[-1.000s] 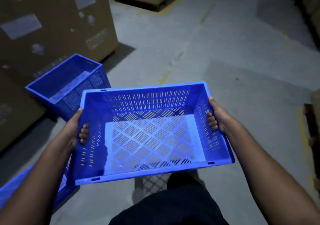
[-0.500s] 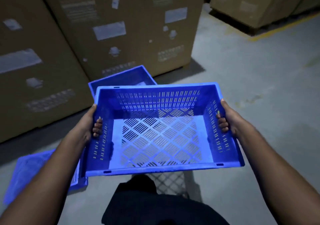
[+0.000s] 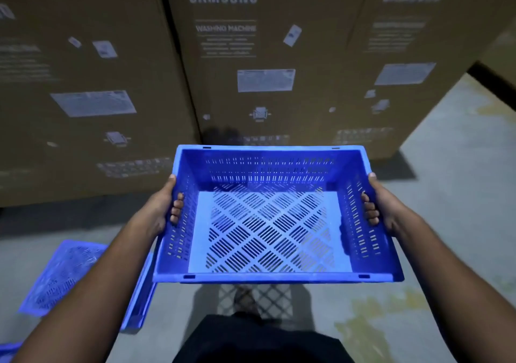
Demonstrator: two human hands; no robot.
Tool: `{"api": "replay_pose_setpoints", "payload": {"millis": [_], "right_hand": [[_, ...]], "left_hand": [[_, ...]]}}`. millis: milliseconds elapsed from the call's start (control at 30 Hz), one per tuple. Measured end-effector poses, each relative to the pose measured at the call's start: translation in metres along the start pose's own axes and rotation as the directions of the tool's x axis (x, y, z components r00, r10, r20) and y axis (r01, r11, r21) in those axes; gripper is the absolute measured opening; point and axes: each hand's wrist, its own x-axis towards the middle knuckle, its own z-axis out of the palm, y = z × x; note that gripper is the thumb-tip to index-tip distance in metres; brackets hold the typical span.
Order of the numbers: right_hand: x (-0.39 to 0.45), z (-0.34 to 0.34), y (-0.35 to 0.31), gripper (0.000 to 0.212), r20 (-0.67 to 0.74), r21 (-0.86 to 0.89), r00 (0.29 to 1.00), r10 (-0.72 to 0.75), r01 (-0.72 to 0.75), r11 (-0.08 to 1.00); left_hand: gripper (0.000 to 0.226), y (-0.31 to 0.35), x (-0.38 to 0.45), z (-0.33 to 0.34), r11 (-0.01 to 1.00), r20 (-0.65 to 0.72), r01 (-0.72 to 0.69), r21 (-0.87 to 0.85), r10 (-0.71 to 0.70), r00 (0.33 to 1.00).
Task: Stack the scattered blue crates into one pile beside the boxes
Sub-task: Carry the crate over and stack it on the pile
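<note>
Nearest to me is the person's dark clothing (image 3: 259, 340) at the bottom edge, and below the crate one foot (image 3: 244, 297) shows on the floor (image 3: 446, 251) (it is blurred, and a grid of shadow lies around it).

Both forearms reach forward. The left hand (image 3: 160, 209) grips the left wall of the crate (image 3: 268, 223): its thumb lies on the rim and its fingers (image 3: 176, 210) come through the handle opening and curl together against the inside of the wall. The right hand (image 3: 386, 209) holds the right wall in the same way, with the thumb on the rim and curled fingers showing inside. The crate is blue, with slotted walls and a bottom of diagonal slots. It is held in the air, about level, with nothing inside, above the floor and just before the boxes.

At the lower left, on the floor, lies a second crate (image 3: 64, 273), partly hidden by the left forearm. A small blue piece (image 3: 8, 348) shows in the bottom left corner; I cannot tell what it is.

Behind all this stand tall cardboard boxes (image 3: 251, 55) side by side. The middle one carries the words SAMSUNG and WASHING MACHINE, with white labels (image 3: 266, 80) stuck on it. To the right of the boxes the floor is bare grey with yellowish stains (image 3: 371, 315).
</note>
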Motion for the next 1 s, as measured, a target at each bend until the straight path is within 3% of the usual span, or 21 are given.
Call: {"api": "replay_pose_setpoints", "payload": {"millis": [133,300,433,500,567,700,900,933,1000], "right_hand": [[0.066,0.020,-0.057,0.062,0.017,-0.036,1.000,-0.022,0.023,0.999],[0.162,0.046,-0.103,0.051,0.029,-0.081,0.998,-0.054,0.056,0.995],[0.231,0.065,-0.123,0.027,0.023,-0.224,0.995,-0.100,0.102,0.969],[0.256,0.072,-0.129,0.016,0.021,-0.266,0.990,-0.142,0.143,0.953],[0.276,0.079,-0.129,0.020,0.012,-0.340,0.983,-0.186,0.179,0.923],[0.314,0.087,-0.113,0.022,0.012,-0.453,0.973,-0.232,0.212,0.866],[0.313,0.078,-0.118,0.042,0.093,-0.411,0.965,-0.245,0.261,0.873],[0.308,0.075,-0.114,0.045,0.099,-0.447,0.965,-0.242,0.260,0.856],[0.296,0.069,-0.102,0.062,0.140,-0.623,0.941,-0.307,0.325,0.712]], "left_hand": [[0.054,0.040,0.049,0.009,0.994,-0.138,-0.108,0.000,0.107,0.985],[0.026,0.072,0.106,0.027,0.970,-0.284,-0.244,-0.016,0.229,0.931],[0.013,0.074,0.151,0.031,0.939,-0.355,-0.242,0.243,0.318,0.879],[0.027,0.073,0.171,0.027,0.904,-0.356,-0.217,0.367,0.352,0.866],[0.038,0.070,0.192,0.022,0.862,-0.351,-0.171,0.477,0.365,0.862],[0.039,0.056,0.220,0.023,0.732,-0.344,-0.058,0.679,0.387,0.855],[0.053,0.055,0.215,0.030,0.764,-0.239,-0.152,0.627,0.374,0.896],[0.054,0.052,0.211,0.030,0.723,-0.207,-0.141,0.676,0.370,0.906],[0.064,0.043,0.197,0.029,0.606,-0.162,-0.137,0.783,0.412,0.897]]}}
